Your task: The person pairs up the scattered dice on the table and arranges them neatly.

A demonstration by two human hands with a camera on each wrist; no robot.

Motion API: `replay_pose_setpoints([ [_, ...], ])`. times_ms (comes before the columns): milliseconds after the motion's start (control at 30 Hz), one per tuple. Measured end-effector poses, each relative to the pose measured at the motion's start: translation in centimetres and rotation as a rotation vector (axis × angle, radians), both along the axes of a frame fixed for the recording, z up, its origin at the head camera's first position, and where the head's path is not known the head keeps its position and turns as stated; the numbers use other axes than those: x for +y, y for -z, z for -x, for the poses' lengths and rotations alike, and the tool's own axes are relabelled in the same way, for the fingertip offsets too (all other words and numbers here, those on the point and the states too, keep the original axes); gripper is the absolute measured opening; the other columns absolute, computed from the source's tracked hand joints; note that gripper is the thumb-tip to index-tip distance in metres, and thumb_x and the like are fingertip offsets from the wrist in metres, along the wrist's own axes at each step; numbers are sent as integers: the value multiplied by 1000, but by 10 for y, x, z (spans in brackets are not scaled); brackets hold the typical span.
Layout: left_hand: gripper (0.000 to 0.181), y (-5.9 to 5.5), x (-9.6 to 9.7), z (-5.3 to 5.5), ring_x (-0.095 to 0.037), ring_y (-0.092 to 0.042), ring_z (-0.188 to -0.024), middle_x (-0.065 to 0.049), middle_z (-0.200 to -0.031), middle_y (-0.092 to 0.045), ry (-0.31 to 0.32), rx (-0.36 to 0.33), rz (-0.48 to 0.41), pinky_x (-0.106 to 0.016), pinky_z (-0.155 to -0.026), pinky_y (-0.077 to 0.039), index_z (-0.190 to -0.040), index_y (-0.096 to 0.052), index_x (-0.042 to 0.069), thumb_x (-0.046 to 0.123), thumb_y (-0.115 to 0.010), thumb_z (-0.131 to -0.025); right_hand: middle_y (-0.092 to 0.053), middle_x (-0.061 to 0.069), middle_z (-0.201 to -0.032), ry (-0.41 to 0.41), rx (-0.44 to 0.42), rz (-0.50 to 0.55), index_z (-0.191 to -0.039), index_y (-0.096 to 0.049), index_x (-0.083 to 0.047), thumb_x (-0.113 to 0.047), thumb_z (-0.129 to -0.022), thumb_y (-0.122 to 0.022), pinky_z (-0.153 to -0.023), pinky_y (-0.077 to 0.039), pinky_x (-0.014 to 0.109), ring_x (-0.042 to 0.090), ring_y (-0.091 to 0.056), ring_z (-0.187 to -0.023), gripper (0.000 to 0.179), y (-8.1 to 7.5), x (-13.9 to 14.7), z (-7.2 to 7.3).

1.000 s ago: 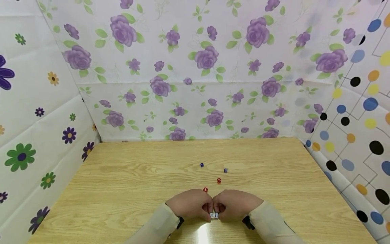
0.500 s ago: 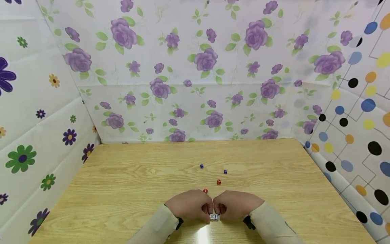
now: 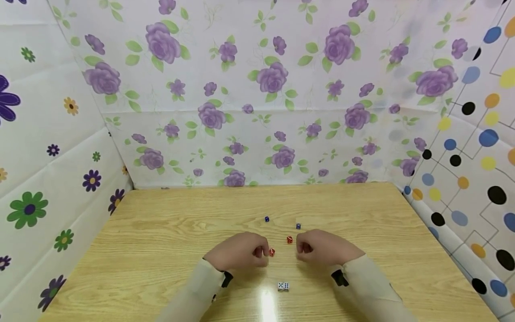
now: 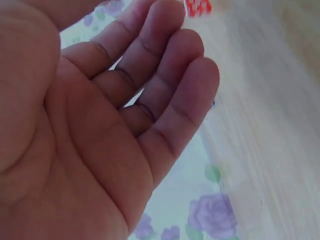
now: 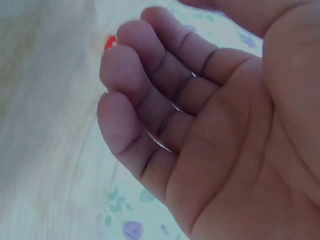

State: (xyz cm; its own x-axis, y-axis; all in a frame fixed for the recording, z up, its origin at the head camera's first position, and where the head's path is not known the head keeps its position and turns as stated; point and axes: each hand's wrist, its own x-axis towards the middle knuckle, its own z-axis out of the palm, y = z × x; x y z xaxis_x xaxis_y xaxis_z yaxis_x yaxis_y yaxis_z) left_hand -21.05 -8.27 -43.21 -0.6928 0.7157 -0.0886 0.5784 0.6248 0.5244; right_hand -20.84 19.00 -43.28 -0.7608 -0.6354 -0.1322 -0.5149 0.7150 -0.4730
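Note:
Two white dice [image 3: 283, 286] sit side by side on the wooden table near its front. My left hand [image 3: 241, 251] is beside the nearer red die [image 3: 272, 252], its loosely bent fingertips right at the die's left side. In the left wrist view that red die [image 4: 198, 7] shows just past the fingers, and the palm holds nothing. My right hand [image 3: 327, 247] is to the right of the other red die [image 3: 289, 240], a small gap between them. Its fingers [image 5: 122, 75] are gently curved around nothing, with a bit of red die [image 5: 110, 43] beyond them.
Farther back lie two blue dice, one left [image 3: 267, 219] and one right [image 3: 298, 226], the latter close to my right hand. The wooden table [image 3: 169, 232] is bounded by flower-printed cloth [image 3: 249, 147] behind and patterned cloth at both sides.
Both hands have left the white dice, moving apart and forward toward the red dice. The white dice remain together where they were; the red and blue dice have not moved.

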Motion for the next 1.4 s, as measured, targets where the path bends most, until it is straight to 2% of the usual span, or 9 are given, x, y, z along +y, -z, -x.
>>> replay_pose_setpoints([
  [167,18,-8,-7,8,-4,-52,-68,14,-80,-57,-72,44,0,-23,-67,-46,-103,-65,18,28,-65,-89,-53,-10,-70,36,57,7,-84,-59,-26,-24,-92,-62,-60,-43,25,4,-46,-60,8,-2,3,9],
  [267,23,-9,-8,11,-6,-52,-70,13,-82,-56,-109,89,6,-24,-67,-45,-107,-64,16,29,-66,-88,-51,-9,-68,50,120,1,-86,-59,-24,-23,-92,-62,-59,-41,25,4,-43,-59,7,-1,1,11],
  [367,25,-9,-8,12,-7,-52,-72,12,-83,-55,-126,97,5,-25,-67,-45,-109,-63,15,28,-66,-88,-49,-10,-67,70,197,-33,-87,-58,-23,-22,-92,-61,-58,-39,25,3,-41,-59,6,1,-2,11],
  [633,20,-6,-6,10,-5,-53,-77,10,-90,-59,-83,81,24,-24,-71,-46,-105,-65,16,26,-64,-88,-54,-12,-79,106,273,-86,-100,-62,-17,-24,-89,-66,-61,-43,25,3,-47,-65,14,1,-7,9],
  [833,21,-5,-7,10,-5,-52,-80,6,-95,-62,-85,73,33,-25,-73,-47,-105,-66,15,25,-67,-87,-56,-9,-81,132,301,-102,-101,-63,-16,-21,-88,-67,-62,-45,27,3,-48,-67,15,2,-8,9],
  [967,21,-2,-8,12,-4,-53,-80,9,-94,-61,-86,60,38,-25,-74,-47,-106,-66,17,28,-66,-88,-56,-9,-81,135,329,-121,-100,-63,-15,-21,-88,-67,-62,-46,27,3,-50,-68,14,4,-10,10],
  [1133,20,4,-5,14,-1,-53,-75,14,-88,-59,-56,89,14,-23,-69,-47,-109,-64,19,26,-64,-90,-58,-8,-82,116,372,-134,-100,-64,-15,-20,-88,-67,-62,-47,26,4,-52,-69,14,9,-13,12],
  [1300,22,4,1,15,-2,-53,-70,15,-83,-57,-53,105,-5,-22,-64,-46,-112,-63,18,23,-62,-90,-59,-6,-90,116,382,-145,-112,-64,-15,-17,-90,-63,-64,-48,25,4,-54,-72,22,13,-16,16],
  [1400,27,5,3,14,-2,-54,-73,13,-86,-58,-52,110,19,-23,-67,-47,-117,-63,20,21,-62,-90,-62,-3,-97,106,375,-145,-119,-63,-15,-14,-90,-63,-65,-50,26,7,-57,-74,29,15,-18,17],
])
